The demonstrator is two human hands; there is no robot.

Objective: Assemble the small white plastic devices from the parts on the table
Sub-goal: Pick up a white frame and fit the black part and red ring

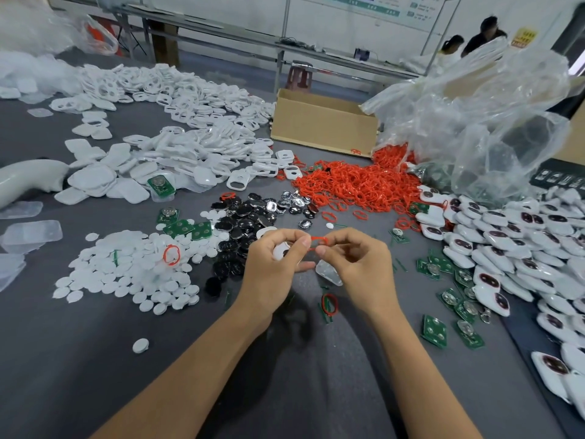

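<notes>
Ring [318, 238], red and thin, is stretched between my two hands just above the desk [95, 359], near the middle of the view. My left hand [278, 264] pinches its left end between thumb and forefinger. My right hand [361, 264] pinches the right end the same way. The remaining fingers of both hands are curled in.

A white shell [280, 252] sits in the left hand behind the pinch, tucked against the palm and only partly visible. A clear plastic piece [330, 273] lies right below the right hand's fingertips; I cannot tell whether they touch it or whether it rests on the desk.

Another red ring [329, 304] lies loose on the desk just nearer to me, between my wrists. The red ring heap [357, 182] spreads beyond my hands, spilling from a crumpled clear bag [474, 122]. Black pieces [240, 223] lie scattered just left of and beyond the left hand. White discs [126, 270] are heaped further left, with one more red ring on top. Green circuit boards [435, 331] lie scattered to the right of the right hand. Beyond them, finished white devices [522, 248] are piled along the right edge. Empty white shells [190, 122] are heaped far left, beside a cardboard box [323, 125].
</notes>
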